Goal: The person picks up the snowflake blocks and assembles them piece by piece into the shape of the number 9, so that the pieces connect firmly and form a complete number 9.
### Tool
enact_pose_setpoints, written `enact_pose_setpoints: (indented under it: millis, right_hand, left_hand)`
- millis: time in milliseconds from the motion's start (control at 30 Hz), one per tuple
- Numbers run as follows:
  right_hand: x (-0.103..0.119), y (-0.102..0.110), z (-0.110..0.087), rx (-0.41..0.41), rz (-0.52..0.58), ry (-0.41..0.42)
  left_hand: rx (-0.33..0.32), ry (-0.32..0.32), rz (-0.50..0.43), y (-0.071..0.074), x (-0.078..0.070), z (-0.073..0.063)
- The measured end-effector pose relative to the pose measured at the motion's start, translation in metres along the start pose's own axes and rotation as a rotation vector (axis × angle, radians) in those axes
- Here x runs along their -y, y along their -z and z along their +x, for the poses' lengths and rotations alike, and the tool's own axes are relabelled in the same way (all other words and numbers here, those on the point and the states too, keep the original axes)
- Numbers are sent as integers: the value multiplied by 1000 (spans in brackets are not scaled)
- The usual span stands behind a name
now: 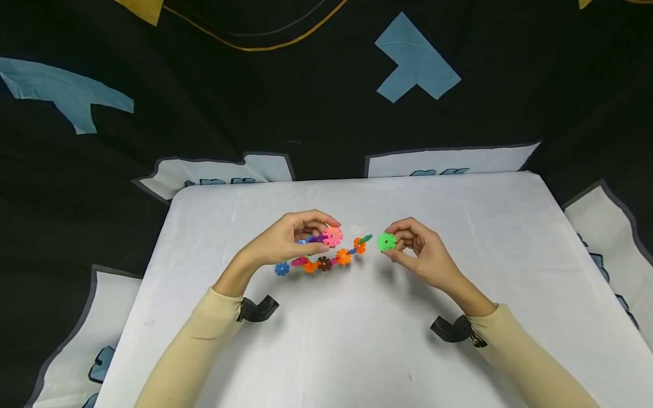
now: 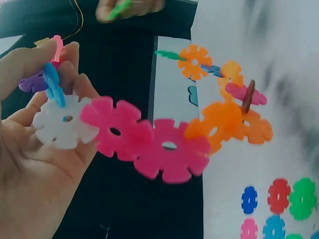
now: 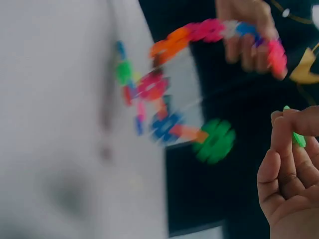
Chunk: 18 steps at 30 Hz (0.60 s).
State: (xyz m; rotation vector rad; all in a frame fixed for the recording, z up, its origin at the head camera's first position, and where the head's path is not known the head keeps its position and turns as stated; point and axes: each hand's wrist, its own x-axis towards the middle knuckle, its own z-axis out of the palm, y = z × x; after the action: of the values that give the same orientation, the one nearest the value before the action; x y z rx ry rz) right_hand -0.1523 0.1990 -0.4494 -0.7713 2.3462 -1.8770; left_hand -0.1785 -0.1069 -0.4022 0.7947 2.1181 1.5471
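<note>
My left hand (image 1: 285,241) pinches a pink notched plastic disc (image 1: 333,237) between thumb and fingers. That disc is one end of a chain of slotted-together discs, which sags from the hand above the table. In the left wrist view, a white disc (image 2: 65,122), magenta discs (image 2: 172,154) and orange discs (image 2: 214,127) follow one another along it. A dark green disc (image 3: 214,142) forms the far end, in the right wrist view. My right hand (image 1: 423,255) pinches a single bright green disc (image 1: 386,241), apart from the chain and just right of its green end.
Loose discs lie on the white table (image 1: 326,351), among them a blue one (image 1: 282,268) and a pale one (image 1: 356,230). A red disc (image 2: 278,196) shows in the left wrist view. Black cloth (image 1: 306,113) hangs behind the table's far edge.
</note>
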Motion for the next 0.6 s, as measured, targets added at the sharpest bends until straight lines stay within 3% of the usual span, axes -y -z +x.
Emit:
enact_pose_setpoints:
  millis: [267,367,600]
  right_hand:
    - [30,-13,18,6,-218,216]
    - [30,-17,20,16,-261,243]
    - [28,-19,20,24,-248,283]
  left_hand:
    - [44,-16,9,-11,-3,8]
    - [53,-11,7,-15,-3,10]
    - [57,-5,-24,-17,-5,10]
